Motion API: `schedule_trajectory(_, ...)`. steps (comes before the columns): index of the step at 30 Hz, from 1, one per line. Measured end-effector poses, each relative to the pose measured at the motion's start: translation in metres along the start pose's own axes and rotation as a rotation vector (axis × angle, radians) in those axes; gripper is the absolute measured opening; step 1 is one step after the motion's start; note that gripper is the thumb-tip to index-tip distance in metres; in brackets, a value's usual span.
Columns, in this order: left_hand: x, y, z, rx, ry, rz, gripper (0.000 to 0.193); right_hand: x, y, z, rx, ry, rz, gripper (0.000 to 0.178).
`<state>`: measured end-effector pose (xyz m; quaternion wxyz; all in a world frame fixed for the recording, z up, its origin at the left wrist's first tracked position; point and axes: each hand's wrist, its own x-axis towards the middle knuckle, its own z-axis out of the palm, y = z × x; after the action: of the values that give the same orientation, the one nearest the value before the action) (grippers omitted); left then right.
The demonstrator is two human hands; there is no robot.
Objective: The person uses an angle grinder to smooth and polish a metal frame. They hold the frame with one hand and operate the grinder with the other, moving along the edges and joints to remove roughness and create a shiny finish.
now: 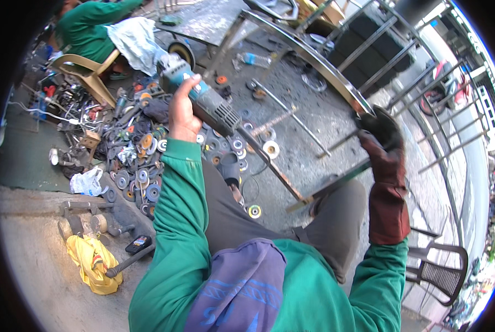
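My bare left hand [185, 110] is wrapped round the body of a teal and dark grey angle grinder [206, 99], its thumb on the upper side. The grinder's head points up and left, away from me. A long leather glove, dark red with a blackened hand part, covers my right hand [383, 130]. Its fingers curl at the near right end of a shiny metal bar [314, 52], which belongs to a metal frame and looks bent by the lens. Other metal pieces [269, 163] slant between my knees. The grinder is apart from the bar.
Used grinding discs [148, 177] lie heaped on the floor at left. A person in green sits on a plastic chair [89, 69] at upper left. Metal railings [441, 110] stand at right, with a dark chair [438, 271] nearer. A yellow cloth [95, 265] lies lower left.
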<state>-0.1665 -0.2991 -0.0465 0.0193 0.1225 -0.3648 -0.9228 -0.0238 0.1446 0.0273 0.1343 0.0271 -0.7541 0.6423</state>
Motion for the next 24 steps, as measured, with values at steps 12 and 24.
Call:
schedule_trajectory(12, -0.023, 0.003, -0.050, 0.063, 0.040, -0.104, 0.041, 0.078, 0.046, -0.046, -0.896, -0.113, 0.189, 0.075)
schedule_trajectory(24, -0.059, -0.084, -0.035, -0.125, 0.066, -0.523, 0.043, 0.070, 0.021, -0.038, -0.895, -0.150, 0.272, 0.074)
